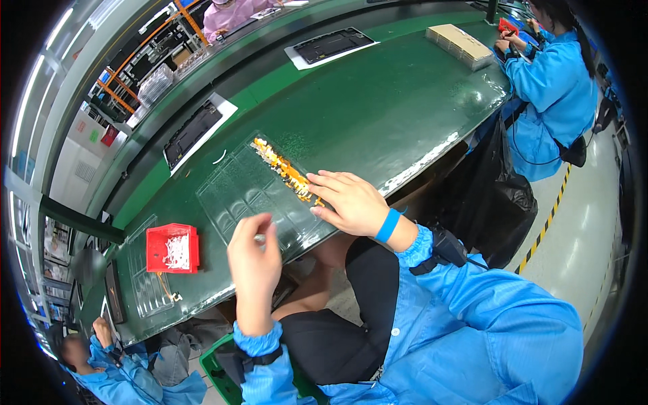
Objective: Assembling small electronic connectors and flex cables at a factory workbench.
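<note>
My right hand [352,204] lies with fingers stretched out at the near end of a row of small orange, white and black parts [282,165], perhaps flexible circuit pieces. Its fingertips touch or hover just over them; I cannot tell which. The row runs along the right side of a clear plastic tray [229,177] on the green bench. My left hand [255,263] is raised over the tray's near edge, fingers curled toward the thumb. Whatever it may pinch is hidden. A blue band [388,225] circles my right wrist.
Left of my left hand stands a red bin [155,250] of small white pieces, beside another clear tray [150,297]. A thin white strip [219,157] lies beyond the tray. Black panels [192,135] sit farther back. Co-workers in blue sit at right [547,88] and lower left [128,378].
</note>
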Demonstrator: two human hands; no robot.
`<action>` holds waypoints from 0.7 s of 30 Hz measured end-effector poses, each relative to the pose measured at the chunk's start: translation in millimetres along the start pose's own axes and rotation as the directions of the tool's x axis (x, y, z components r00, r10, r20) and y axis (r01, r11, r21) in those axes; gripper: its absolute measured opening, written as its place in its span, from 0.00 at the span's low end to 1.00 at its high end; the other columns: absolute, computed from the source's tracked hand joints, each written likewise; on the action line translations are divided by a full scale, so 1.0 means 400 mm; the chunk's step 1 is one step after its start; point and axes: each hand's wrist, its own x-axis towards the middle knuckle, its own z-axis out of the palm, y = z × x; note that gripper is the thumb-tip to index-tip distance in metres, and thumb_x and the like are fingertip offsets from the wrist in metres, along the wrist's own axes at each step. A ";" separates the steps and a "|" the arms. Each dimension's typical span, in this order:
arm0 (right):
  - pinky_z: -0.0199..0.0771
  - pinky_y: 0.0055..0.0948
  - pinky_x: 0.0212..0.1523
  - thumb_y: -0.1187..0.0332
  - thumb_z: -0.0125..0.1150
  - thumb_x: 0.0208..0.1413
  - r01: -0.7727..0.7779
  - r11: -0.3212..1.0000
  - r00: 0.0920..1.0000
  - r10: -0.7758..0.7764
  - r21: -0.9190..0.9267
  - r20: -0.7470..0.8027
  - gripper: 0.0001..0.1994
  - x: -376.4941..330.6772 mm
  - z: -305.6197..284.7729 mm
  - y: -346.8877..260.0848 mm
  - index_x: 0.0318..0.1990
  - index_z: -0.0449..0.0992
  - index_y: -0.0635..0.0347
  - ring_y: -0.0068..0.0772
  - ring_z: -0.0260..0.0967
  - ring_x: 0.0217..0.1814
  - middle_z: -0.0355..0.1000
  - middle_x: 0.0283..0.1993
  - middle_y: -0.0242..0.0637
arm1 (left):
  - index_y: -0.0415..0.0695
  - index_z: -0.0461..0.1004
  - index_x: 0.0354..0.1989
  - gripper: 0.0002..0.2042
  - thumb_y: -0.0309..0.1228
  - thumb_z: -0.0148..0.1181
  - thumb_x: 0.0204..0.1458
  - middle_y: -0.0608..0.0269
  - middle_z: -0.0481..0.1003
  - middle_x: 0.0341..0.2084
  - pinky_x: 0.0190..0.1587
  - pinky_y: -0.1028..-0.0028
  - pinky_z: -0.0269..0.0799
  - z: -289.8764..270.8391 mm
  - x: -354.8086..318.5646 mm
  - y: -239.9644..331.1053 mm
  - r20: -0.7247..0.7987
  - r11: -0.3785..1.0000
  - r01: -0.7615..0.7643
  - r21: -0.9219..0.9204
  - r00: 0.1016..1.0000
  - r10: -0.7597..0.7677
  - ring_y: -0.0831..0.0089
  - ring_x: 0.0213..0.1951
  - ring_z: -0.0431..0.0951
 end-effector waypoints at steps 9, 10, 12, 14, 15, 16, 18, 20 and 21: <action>0.69 0.39 0.57 0.59 0.70 0.45 -0.135 0.974 0.988 0.146 0.182 -0.049 0.37 -0.002 0.002 -0.003 0.62 0.59 0.61 0.45 0.73 0.53 0.75 0.53 0.40 | 0.35 0.78 0.35 0.09 0.28 0.65 0.48 0.51 0.74 0.32 0.39 0.67 0.74 0.210 0.092 -0.025 0.042 0.977 0.056 0.205 0.997 -0.066 0.63 0.32 0.77; 0.69 0.39 0.57 0.59 0.70 0.45 -0.155 0.967 0.984 0.168 0.200 -0.051 0.38 -0.006 0.006 0.006 0.62 0.59 0.61 0.44 0.73 0.53 0.75 0.52 0.40 | 0.35 0.78 0.35 0.09 0.28 0.65 0.48 0.51 0.74 0.32 0.39 0.67 0.74 0.220 0.095 -0.011 0.059 0.977 0.050 0.209 0.996 -0.064 0.63 0.32 0.77; 0.70 0.39 0.57 0.59 0.71 0.44 -0.175 0.964 0.981 0.189 0.203 -0.053 0.37 -0.009 0.006 0.013 0.61 0.60 0.61 0.43 0.73 0.53 0.76 0.51 0.40 | 0.35 0.78 0.34 0.11 0.31 0.65 0.48 0.49 0.72 0.38 0.48 0.62 0.71 0.222 0.096 0.019 0.091 0.946 0.263 0.190 0.955 -0.284 0.53 0.43 0.75; 0.70 0.39 0.57 0.60 0.70 0.44 -0.175 0.961 0.983 0.184 0.214 -0.022 0.35 -0.010 -0.001 0.010 0.58 0.61 0.61 0.42 0.74 0.52 0.76 0.51 0.41 | 0.35 0.78 0.31 0.11 0.32 0.66 0.46 0.47 0.72 0.37 0.49 0.62 0.71 0.232 0.096 0.019 0.072 0.944 0.259 0.206 0.958 -0.278 0.52 0.43 0.75; 0.69 0.38 0.57 0.60 0.70 0.44 -0.167 0.960 0.983 0.180 0.224 -0.038 0.32 -0.008 0.002 0.010 0.55 0.63 0.61 0.42 0.74 0.51 0.76 0.50 0.42 | 0.34 0.79 0.30 0.12 0.32 0.67 0.46 0.46 0.73 0.37 0.50 0.61 0.70 0.233 0.098 0.020 0.056 0.937 0.265 0.230 0.957 -0.284 0.51 0.43 0.75; 0.69 0.38 0.57 0.60 0.70 0.44 -0.174 0.958 0.981 0.188 0.230 -0.041 0.32 -0.008 0.003 0.009 0.55 0.63 0.61 0.42 0.74 0.51 0.76 0.50 0.42 | 0.34 0.79 0.30 0.12 0.32 0.67 0.45 0.44 0.73 0.36 0.50 0.61 0.70 0.236 0.101 0.019 0.040 0.929 0.271 0.254 0.956 -0.289 0.51 0.43 0.75; 0.69 0.38 0.58 0.61 0.70 0.43 -0.157 0.959 0.984 0.171 0.235 -0.042 0.30 -0.007 0.002 0.010 0.53 0.64 0.61 0.41 0.75 0.50 0.76 0.48 0.42 | 0.34 0.80 0.29 0.11 0.32 0.67 0.44 0.42 0.74 0.35 0.50 0.60 0.70 0.253 0.112 0.010 0.060 0.916 0.315 0.247 0.939 -0.339 0.50 0.44 0.74; 0.68 0.38 0.58 0.60 0.70 0.43 -0.153 0.960 0.985 0.168 0.232 -0.044 0.30 -0.010 0.000 0.015 0.53 0.65 0.61 0.41 0.75 0.50 0.76 0.47 0.41 | 0.33 0.80 0.27 0.10 0.30 0.66 0.44 0.40 0.74 0.34 0.51 0.59 0.69 0.268 0.118 0.017 0.023 0.907 0.338 0.253 0.935 -0.354 0.49 0.43 0.75; 0.68 0.38 0.58 0.60 0.70 0.43 -0.141 0.964 0.987 0.155 0.224 -0.042 0.30 -0.010 -0.002 0.018 0.52 0.65 0.61 0.41 0.74 0.50 0.76 0.46 0.40 | 0.33 0.80 0.27 0.10 0.30 0.66 0.44 0.40 0.74 0.34 0.51 0.59 0.69 0.274 0.118 0.016 0.026 0.906 0.336 0.257 0.935 -0.354 0.49 0.43 0.75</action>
